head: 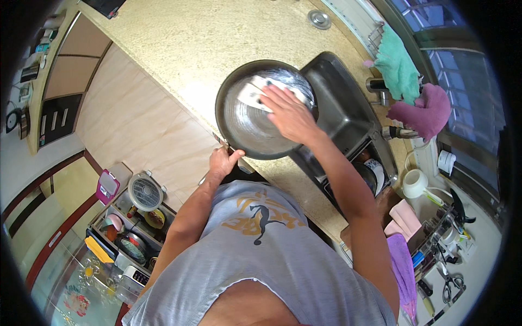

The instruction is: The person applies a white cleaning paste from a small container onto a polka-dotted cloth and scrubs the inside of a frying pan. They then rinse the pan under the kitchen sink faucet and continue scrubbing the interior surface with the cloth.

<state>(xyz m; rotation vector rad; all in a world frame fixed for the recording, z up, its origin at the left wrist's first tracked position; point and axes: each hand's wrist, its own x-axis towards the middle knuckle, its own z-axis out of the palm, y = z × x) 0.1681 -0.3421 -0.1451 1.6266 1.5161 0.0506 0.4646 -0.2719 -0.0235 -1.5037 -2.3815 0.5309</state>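
Note:
A dark, wide frying pan [261, 138] rests over the pale speckled counter [183, 45], its right side reaching to the sink's edge. My left hand [223, 160] grips the pan's near-left side, thumb by the rim; the handle is mostly hidden there. Inside the pan, my right hand [291, 118] lies with fingers extended on a white cloth or paper towel [251, 95] with dark spots, pressing it to the pan's surface. The hand and cloth are slightly blurred. Shiny streaks show on the pan's far inner wall.
Right of the pan is a dark double-bowl sink [326, 87], with dishes [373, 171] in its near bowl. Green [395, 65] and pink [424, 110] cloths hang by the faucet [401, 133]. A metal sink stopper [319, 19] lies on the far counter. Scissors [450, 281] hang at lower right.

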